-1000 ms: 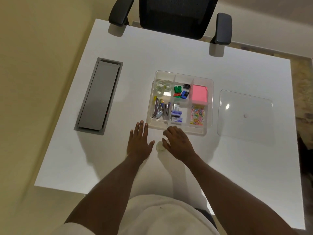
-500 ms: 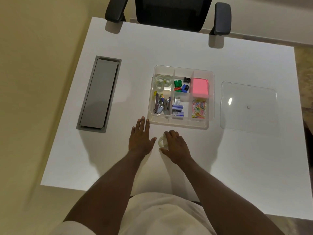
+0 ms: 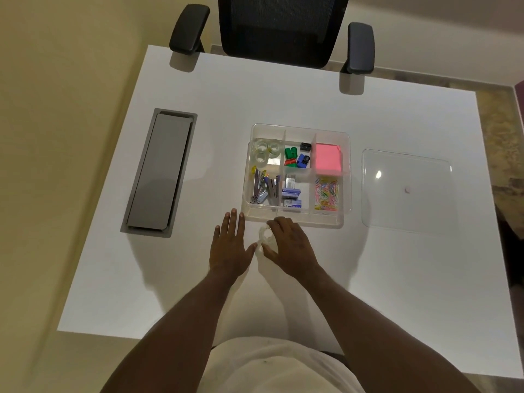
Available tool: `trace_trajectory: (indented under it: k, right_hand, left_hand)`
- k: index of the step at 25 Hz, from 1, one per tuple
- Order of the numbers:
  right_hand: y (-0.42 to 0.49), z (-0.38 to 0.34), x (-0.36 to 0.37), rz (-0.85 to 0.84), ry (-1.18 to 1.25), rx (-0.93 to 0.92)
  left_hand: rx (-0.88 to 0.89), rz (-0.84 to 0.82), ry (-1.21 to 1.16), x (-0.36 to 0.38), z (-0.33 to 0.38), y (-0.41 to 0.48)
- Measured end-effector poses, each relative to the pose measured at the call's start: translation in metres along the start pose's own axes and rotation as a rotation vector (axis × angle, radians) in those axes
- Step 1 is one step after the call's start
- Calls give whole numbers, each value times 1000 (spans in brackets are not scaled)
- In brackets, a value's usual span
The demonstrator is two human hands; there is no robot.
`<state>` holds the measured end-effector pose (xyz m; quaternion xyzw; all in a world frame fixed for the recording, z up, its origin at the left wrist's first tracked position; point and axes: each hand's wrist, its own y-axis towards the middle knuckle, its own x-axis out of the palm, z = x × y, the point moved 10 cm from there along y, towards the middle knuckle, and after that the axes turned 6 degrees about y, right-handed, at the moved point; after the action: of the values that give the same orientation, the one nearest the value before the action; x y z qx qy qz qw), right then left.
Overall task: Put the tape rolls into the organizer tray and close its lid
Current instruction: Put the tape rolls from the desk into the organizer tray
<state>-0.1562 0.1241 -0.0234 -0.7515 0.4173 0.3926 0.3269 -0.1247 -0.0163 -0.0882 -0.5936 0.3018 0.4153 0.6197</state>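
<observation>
Since half a second ago, tipped upright: clear tape roll (image 3: 265, 235), pinched in right hand (image 3: 286, 245) just near of organizer tray (image 3: 345, 177). Left hand (image 3: 230, 245) flat, fingers spread, empty. Next: lifting into far-left compartment; lid (image 3: 408, 191) waiting right.

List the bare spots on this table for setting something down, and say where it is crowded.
Free: table between tray and chair; strip between grey panel and tray; near right corner below the lid. Crowded: tray front, where both hands flank a tape roll.
</observation>
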Motion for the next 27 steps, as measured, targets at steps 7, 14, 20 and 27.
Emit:
trace_trajectory:
  k: [7,14,20,27]
  right_hand:
    - [69,6,-55,144,-58,-23]
    - [142,26,-99,198,-31,61]
    - [181,35,-99,129,58,157]
    - [222,32,-85,-73,-262,218]
  left_hand:
    - [8,36,4,2,-2,3]
    - [10,78,-33,8,-6,6]
    - [7,118,-75,13,-9,8]
    - [-4,112,-84,20,-11,10]
